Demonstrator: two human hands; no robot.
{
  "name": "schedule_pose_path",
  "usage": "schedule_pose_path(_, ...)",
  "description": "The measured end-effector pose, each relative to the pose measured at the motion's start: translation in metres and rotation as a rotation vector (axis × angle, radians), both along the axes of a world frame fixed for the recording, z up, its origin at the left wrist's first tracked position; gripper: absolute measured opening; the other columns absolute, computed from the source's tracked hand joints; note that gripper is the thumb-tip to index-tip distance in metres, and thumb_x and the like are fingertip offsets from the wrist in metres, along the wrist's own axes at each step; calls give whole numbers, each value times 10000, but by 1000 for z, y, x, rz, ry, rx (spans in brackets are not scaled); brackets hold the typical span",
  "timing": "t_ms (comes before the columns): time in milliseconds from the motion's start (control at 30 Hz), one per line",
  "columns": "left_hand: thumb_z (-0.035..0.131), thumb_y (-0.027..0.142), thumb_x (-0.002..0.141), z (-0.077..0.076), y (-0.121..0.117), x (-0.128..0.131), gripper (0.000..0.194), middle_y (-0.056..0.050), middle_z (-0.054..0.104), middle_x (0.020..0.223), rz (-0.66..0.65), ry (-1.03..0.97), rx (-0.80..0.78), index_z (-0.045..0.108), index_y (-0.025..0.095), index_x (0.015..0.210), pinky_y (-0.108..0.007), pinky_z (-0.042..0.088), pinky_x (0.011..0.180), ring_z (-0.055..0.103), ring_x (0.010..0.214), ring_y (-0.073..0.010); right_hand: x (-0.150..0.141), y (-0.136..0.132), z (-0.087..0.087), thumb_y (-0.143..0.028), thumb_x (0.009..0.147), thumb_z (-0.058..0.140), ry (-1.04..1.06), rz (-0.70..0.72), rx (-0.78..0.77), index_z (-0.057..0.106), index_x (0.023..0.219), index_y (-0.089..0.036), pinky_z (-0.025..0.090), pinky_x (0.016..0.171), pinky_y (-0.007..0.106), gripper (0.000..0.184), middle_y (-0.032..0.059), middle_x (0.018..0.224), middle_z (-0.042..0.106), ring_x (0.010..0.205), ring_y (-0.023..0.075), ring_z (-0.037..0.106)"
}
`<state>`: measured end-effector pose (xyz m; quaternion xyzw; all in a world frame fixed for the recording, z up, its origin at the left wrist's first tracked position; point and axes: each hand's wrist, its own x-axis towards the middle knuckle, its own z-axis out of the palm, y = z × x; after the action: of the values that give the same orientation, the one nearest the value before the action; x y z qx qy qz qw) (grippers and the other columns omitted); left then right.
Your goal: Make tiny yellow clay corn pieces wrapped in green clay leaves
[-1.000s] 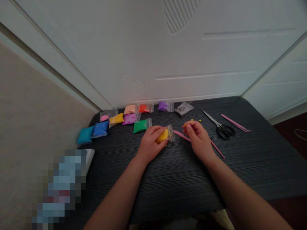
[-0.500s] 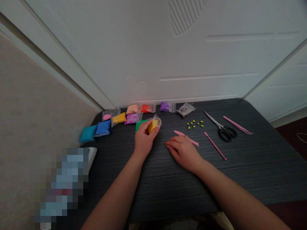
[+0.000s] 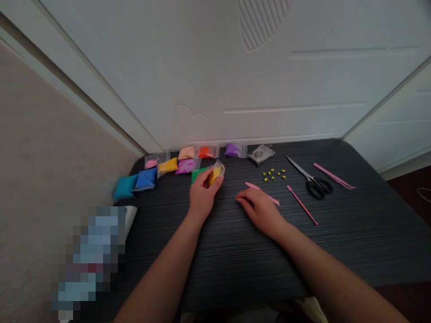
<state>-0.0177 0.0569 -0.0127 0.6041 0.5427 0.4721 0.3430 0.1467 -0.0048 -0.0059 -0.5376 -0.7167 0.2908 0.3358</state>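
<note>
A small clear bag of yellow clay is gripped between the thumb and fingers of my left hand. Partly covered by that hand lies a green packet. My right hand is closed in a pinch just above the dark table, thumb against fingertips. Whatever sits in that pinch is too small to make out. Beneath and beside the right hand is a flat pink modelling knife. Several tiny yellow-and-green pieces lie beyond it.
Bags of coloured clay line the back left, among them a teal packet, a blue packet and a purple bag. A grey bag lies behind the pieces. Rightward are a thin pink tool, black-handled scissors and pink tweezers.
My right hand has shifted slightly up and right, its fingers drawn more tightly into the pinch. The left hand still grips the yellow clay bag in nearly the same place.
</note>
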Motion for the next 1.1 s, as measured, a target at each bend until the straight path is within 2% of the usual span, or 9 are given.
schedule_pose_path(167, 549, 395, 743, 1, -1, -1, 362, -46, 611, 1018, -50, -70, -58, 579, 182, 1035, -303, 442, 801, 569, 884, -176, 5, 1, 10, -288, 775, 563, 883, -86, -394, 589, 871, -208, 451, 730, 266, 128, 4, 836, 641, 794, 116, 601)
schedule_pose_path(233, 553, 391, 740, 1, -1, -1, 362, -44, 611, 1022, -51, -73, -59, 581, 183, 1034, -295, 449, 779, 568, 870, -174, 7, 0, 14, -241, 738, 611, 1112, -84, -498, 597, 863, -202, 456, 738, 240, 132, -1, 842, 646, 796, 98, 602)
schedule_pose_path(300, 553, 387, 740, 0, 0, -1, 363, -46, 608, 1026, -53, -68, -54, 579, 182, 1039, -294, 450, 771, 565, 873, -175, 9, -1, 16, -188, 708, 641, 1232, -76, -560, 610, 847, -197, 459, 740, 215, 143, -8, 828, 648, 774, 79, 598)
schedule_pose_path(400, 551, 389, 740, -1, 0, -1, 368, -53, 611, 1007, -59, -58, -55, 578, 176, 1038, -305, 451, 772, 563, 875, -182, 11, -1, 17, -166, 701, 648, 1328, -74, -600, 626, 856, -193, 465, 729, 200, 159, -7, 808, 645, 745, 66, 589)
schedule_pose_path(533, 555, 393, 735, 0, 0, -1, 364, -52, 618, 980, -59, -54, -65, 583, 176, 1026, -297, 457, 753, 571, 849, -176, 11, 0, 16, -229, 740, 617, 1392, -75, -629, 625, 844, -186, 467, 689, 208, 113, -7, 751, 616, 687, 66, 560)
schedule_pose_path(733, 558, 390, 735, 2, -1, 0, 346, -35, 622, 930, -60, -50, -69, 589, 180, 1008, -292, 449, 754, 576, 795, -157, 12, -2, 17, -320, 807, 534, 1503, 16, -669, 560, 743, -186, 424, 579, 179, 150, -37, 641, 562, 573, 46, 502)
schedule_pose_path(967, 569, 372, 731, 4, -1, 0, 331, -28, 623, 871, -78, -82, -78, 600, 164, 987, -266, 448, 708, 564, 737, -136, 15, -3, 19, -230, 719, 639, 1471, 10, -651, 527, 723, -203, 424, 650, 199, 116, -48, 721, 570, 639, 53, 513)
schedule_pose_path(1100, 573, 378, 726, 4, -1, 0, 337, -23, 619, 860, -77, -83, -88, 598, 171, 991, -252, 448, 647, 546, 678, -122, 15, -2, 18, -259, 728, 627, 1448, -5, -625, 572, 822, -223, 411, 636, 211, 115, -48, 697, 531, 617, 59, 479)
